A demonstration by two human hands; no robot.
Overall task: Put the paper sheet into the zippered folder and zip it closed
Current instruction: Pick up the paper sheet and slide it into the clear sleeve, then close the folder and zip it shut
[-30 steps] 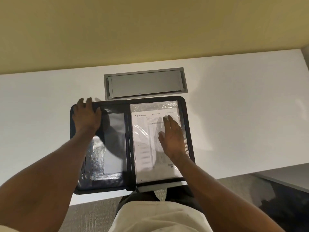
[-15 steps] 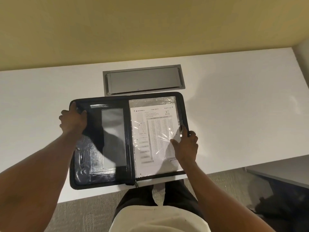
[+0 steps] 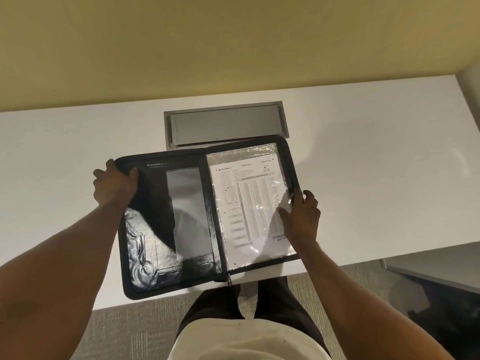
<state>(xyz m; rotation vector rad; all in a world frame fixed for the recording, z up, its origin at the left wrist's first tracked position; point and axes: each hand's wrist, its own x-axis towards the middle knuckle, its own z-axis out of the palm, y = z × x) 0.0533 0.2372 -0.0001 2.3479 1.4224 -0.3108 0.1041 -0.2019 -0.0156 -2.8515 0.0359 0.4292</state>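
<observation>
A black zippered folder (image 3: 153,229) lies spread wide on the white desk (image 3: 376,165), its near edge overhanging the desk front. The printed paper sheet (image 3: 249,203) sits under a clear plastic sleeve on the folder's right half. My left hand (image 3: 114,183) grips the folder's upper left edge, thumb on the inside. My right hand (image 3: 301,216) holds the folder's right edge, thumb resting on the sleeve. A zip pull (image 3: 230,279) hangs at the bottom of the spine.
A grey metal cable hatch (image 3: 226,126) is set into the desk just behind the folder. A yellow wall rises at the back. Below the desk edge are grey carpet and my legs. A lower grey surface (image 3: 436,266) sits at the right.
Both hands slid from lying flat on the folder's inner faces out to its left and right edges and took hold. The folder's right half sits slightly lifted and turned.
</observation>
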